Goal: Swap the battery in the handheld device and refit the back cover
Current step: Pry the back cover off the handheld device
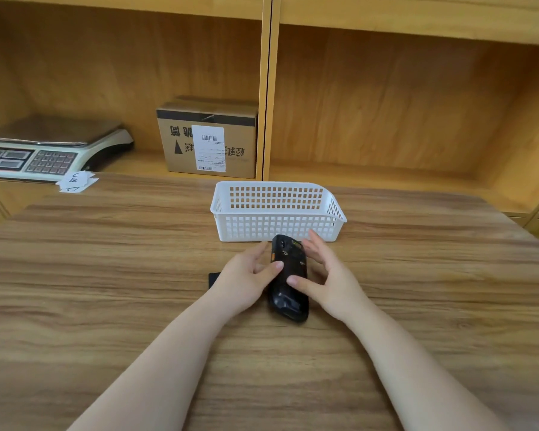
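On the wood-grain tabletop (106, 275), just before the one empty white plastic lattice basket (277, 213), we find one black handheld device (288, 275) lying back-up, our left hand (246, 281) and right hand (330, 278) loosely bracketing its sides, each with a thumb on the casing, fingers spread, likely steadying it. One small black piece (213, 279), perhaps a battery or cover, peeks from under the left hand. Behind: one weighing scale (50, 150), one labelled cardboard box (209, 141), a few paper slips (77, 181).
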Tool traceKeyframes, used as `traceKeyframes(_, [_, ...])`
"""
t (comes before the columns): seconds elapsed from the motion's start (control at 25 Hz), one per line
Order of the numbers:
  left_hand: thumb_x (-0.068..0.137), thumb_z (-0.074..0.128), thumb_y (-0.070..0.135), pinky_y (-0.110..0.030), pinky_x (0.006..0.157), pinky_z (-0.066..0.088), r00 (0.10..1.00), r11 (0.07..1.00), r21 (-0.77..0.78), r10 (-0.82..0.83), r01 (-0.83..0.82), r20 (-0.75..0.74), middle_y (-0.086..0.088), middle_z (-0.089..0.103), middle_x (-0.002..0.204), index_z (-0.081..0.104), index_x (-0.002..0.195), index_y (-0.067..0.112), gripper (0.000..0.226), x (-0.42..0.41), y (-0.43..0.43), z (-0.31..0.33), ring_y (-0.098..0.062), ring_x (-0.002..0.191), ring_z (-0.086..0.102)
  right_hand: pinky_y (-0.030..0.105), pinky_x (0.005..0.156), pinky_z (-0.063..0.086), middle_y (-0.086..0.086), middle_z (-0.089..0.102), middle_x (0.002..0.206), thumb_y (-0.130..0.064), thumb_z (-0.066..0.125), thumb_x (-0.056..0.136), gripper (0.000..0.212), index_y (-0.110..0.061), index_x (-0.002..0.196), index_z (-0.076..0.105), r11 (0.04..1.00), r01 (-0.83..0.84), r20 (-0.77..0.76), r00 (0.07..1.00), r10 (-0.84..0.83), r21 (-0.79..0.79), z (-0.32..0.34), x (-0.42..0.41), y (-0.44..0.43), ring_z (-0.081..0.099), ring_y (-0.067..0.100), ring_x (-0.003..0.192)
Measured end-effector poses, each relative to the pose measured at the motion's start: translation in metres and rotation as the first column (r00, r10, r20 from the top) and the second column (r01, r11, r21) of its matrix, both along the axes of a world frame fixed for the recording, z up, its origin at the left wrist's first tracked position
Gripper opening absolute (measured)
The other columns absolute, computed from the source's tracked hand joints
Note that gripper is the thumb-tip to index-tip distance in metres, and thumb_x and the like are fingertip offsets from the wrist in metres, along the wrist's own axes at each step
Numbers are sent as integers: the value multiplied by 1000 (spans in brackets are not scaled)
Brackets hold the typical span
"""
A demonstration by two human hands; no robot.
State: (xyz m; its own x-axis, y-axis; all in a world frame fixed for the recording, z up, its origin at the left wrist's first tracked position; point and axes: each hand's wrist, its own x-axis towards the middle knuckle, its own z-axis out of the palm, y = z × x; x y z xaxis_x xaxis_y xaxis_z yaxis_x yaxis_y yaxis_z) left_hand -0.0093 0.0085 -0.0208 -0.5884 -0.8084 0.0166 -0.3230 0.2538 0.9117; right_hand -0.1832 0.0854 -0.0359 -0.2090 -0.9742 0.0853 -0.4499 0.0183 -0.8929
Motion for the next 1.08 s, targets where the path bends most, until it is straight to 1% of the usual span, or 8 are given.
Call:
traceKeyframes(0.08, [96,54,27,-19,83,43,1000,1000,-23,-11,11,27,19,71,62,52,125,48,36,3,-2,1,3,92,68,31,117,25,-16,34,153,-76,71,48,127,-34,153,14,995,-12,-114,993,23,95,-2,-8,-1,31,1,141])
traceKeyframes(0.2, [97,50,28,-23,86,46,993,997,-45,-58,63,101,18,72,65,58,110,54,30,8,-2,1,-2,90,69,34,119,24,-13,30,156,-82,68,44,131,-32,153,16,987,-45,-117,991,63,153,-4,-12,-2,28,4,143])
traceKeyframes(0.32, [97,51,27,-26,101,43,985,992,-49,-112,119,132,15,72,110,57,120,47,31,10,-3,-2,-2,111,63,29,118,24,-7,29,158,-60,81,56,122,-23,154,17,987,-65,-37,997,72,150,-5,-10,-2,28,2,142])
traceKeyframes(0.48, [95,57,23,-20,107,30,967,988,-83,-109,131,231,-6,38,153,46,141,27,47,12,-3,-2,-9,133,46,26,117,23,-5,28,158,-39,85,65,112,-22,153,19,987,-53,-38,997,60,152,-6,-9,-2,27,2,141])
traceKeyframes(0.6, [93,60,25,-21,108,30,966,987,-112,-84,114,246,-6,35,154,41,144,26,54,11,-5,-3,-8,133,46,31,118,24,-7,28,158,-51,83,59,117,-25,153,18,986,-50,-63,996,61,162,-4,-9,-2,27,4,142])
traceKeyframes(0.76, [89,65,23,-31,115,31,980,991,-101,-66,86,188,4,45,149,34,147,28,67,13,-10,-11,-7,138,40,31,119,23,-6,25,159,-46,84,62,116,-23,154,15,982,-72,-54,995,82,174,-3,-10,-3,25,5,143])
traceKeyframes(0.96, [91,60,7,-25,108,39,993,999,49,-15,20,-115,2,49,146,36,142,36,63,12,-13,-8,-3,129,49,25,117,21,-8,25,158,-31,85,68,112,-21,154,14,982,-83,-31,995,90,172,-2,-11,-4,24,-3,137])
traceKeyframes(1.08, [91,59,1,-24,109,35,977,979,166,-89,121,-193,7,37,151,34,144,34,67,9,-20,-4,-2,136,39,26,118,22,-8,25,158,-29,86,67,113,-22,154,14,981,-94,4,996,95,172,-3,-14,-3,25,0,141])
